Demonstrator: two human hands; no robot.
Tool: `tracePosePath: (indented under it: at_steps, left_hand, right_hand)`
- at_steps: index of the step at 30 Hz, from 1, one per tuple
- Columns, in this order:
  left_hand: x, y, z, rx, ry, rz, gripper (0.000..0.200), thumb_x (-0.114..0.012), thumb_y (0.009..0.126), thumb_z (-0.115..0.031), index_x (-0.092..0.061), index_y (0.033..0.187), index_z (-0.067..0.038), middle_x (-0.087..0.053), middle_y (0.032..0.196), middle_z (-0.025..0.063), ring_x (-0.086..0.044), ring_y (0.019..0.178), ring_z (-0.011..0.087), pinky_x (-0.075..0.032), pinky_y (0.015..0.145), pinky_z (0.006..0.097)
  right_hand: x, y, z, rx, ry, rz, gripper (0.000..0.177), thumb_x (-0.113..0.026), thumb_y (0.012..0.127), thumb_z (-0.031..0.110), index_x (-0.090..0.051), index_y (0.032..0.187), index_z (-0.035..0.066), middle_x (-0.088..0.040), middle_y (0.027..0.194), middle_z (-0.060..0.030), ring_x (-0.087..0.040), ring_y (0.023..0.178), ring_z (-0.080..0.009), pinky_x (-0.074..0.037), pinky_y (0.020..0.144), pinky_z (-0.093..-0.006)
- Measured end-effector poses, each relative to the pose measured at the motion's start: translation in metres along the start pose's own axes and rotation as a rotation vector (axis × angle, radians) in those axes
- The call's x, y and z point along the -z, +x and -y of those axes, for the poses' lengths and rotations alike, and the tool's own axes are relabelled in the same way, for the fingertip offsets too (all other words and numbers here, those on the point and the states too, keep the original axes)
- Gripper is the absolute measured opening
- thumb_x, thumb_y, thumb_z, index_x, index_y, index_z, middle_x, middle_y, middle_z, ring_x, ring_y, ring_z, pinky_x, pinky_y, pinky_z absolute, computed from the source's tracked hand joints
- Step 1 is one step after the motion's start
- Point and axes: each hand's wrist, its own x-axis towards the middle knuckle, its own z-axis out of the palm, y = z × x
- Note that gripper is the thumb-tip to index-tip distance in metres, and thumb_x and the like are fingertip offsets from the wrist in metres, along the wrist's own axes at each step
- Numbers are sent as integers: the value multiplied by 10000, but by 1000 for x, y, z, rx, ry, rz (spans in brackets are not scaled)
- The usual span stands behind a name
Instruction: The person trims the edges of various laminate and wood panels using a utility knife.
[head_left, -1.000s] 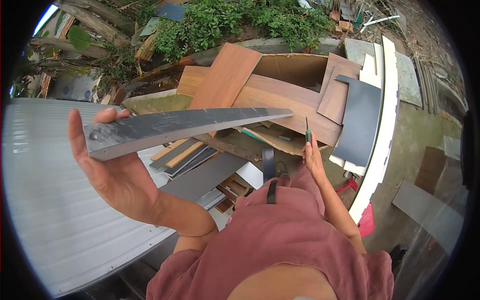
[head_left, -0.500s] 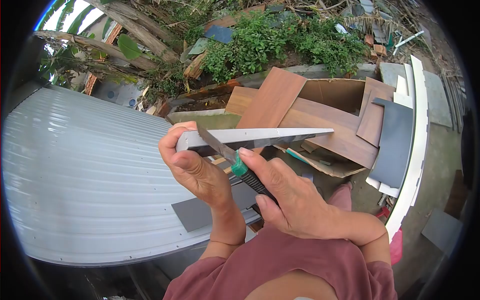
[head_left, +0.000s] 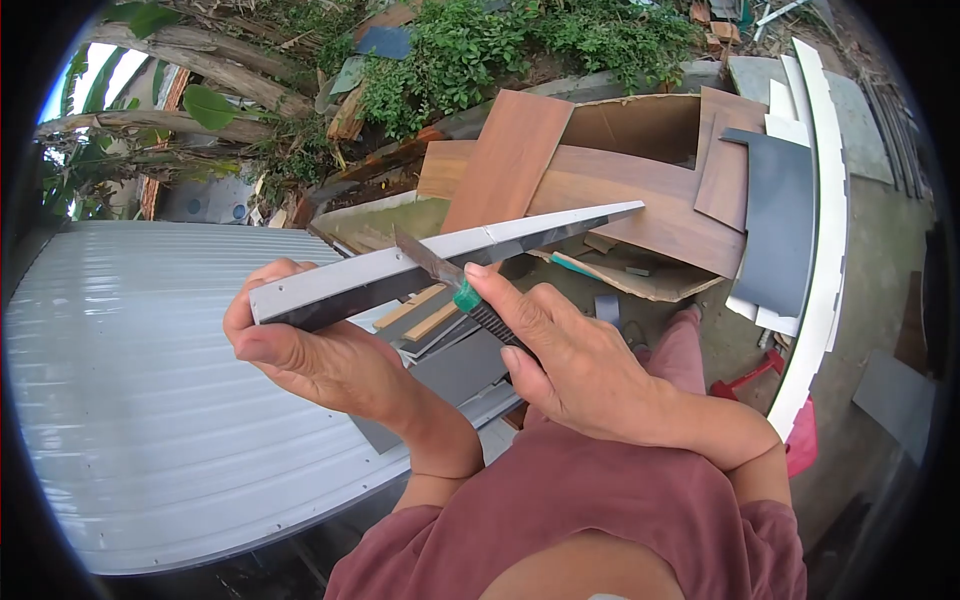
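Note:
My left hand [head_left: 325, 362] is closed around the near end of a long strip [head_left: 345, 285], pale grey on top and dark along its side. The strip points away to the right, its far end over some brown boards. In my right hand [head_left: 590, 385] is a knife [head_left: 468, 298] with a green and black handle. Its blade lies across the strip's top edge, a little beyond my left hand. My right thumb and fingers wrap the handle, whose rear part is hidden in my palm.
A corrugated metal sheet [head_left: 150, 400] spreads to the left, with grey and wooden strips [head_left: 432, 318] beside it. Wood-look boards [head_left: 640, 190] lie on an open cardboard box [head_left: 640, 130]. At right are a dark grey panel [head_left: 775, 220], a long white strip [head_left: 832, 200] and a red object [head_left: 803, 445].
My left hand and the strip's near end have moved left. More of the strip shows between my left hand and the blade, and the camera view has shifted.

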Motion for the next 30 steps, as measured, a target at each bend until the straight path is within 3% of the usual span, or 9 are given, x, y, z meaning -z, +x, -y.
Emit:
tracePosePath:
  at_steps: [5,9,11,14,16,22,24,26,30]
  left_hand:
    - [4,5,10,-22,-25,48,539,-328,902,-563,-455,917,-39,-503,853,71,-510,749,156,-469,706,294]
    - [0,8,11,-50,-36,56,545,-315,898,-579,-445,866,-50,-488,799,63,-482,673,144,-443,618,264]
    - [-6,8,9,-45,-32,26,545,-301,895,-596,-432,830,-70,-472,762,47,-448,626,135,-409,554,241]
    - [-12,8,7,-87,-38,16,539,-315,889,-602,-444,801,-86,-481,766,40,-450,626,140,-408,549,252]
    - [-7,9,8,-68,-51,40,554,-336,882,-602,-465,821,-66,-505,784,51,-490,650,160,-446,587,278]
    - [-13,23,21,-38,-43,29,577,-372,872,-600,-498,829,-38,-530,803,67,-538,685,182,-506,633,302]
    - [-20,22,23,-17,-18,-2,582,-375,872,-600,-501,824,-33,-528,800,68,-540,688,183,-512,634,301]
    - [-29,24,22,-35,42,-38,540,-388,859,-618,-444,776,-87,-476,776,31,-456,631,156,-429,558,274]
    - [-36,28,27,-31,45,-23,544,-389,865,-611,-433,768,-77,-452,760,33,-436,634,163,-422,581,285]
  right_hand:
    - [4,-8,-27,-125,3,11,671,-530,794,33,-255,1401,111,-434,812,-115,-467,645,-274,-431,569,-374]
    - [11,-10,-37,-158,-39,60,670,-529,795,41,-251,1401,110,-437,818,-115,-469,644,-276,-433,566,-378]
    - [13,-9,-37,-150,-22,53,677,-546,779,38,-273,1394,111,-438,820,-109,-470,635,-259,-443,539,-366]
    - [13,-7,-33,19,-43,-51,677,-562,761,34,-305,1383,111,-438,822,-101,-478,633,-237,-453,509,-344]
    - [18,-4,-33,17,-49,-52,678,-575,745,28,-332,1372,110,-437,813,-89,-486,640,-213,-459,487,-314]
    - [29,-9,-85,-306,-111,60,644,-552,813,106,-277,1393,153,-501,849,-152,-553,702,-298,-491,553,-394]
    - [32,-11,-107,-375,-112,53,585,-482,863,149,-250,1401,161,-500,831,-181,-541,711,-349,-457,635,-444]
    - [32,-14,-132,-374,-101,20,555,-457,880,160,-257,1397,167,-507,835,-189,-535,718,-363,-426,693,-460]
    - [41,-20,-176,-541,-92,70,526,-455,894,176,-276,1388,194,-518,813,-195,-541,735,-359,-424,686,-458]
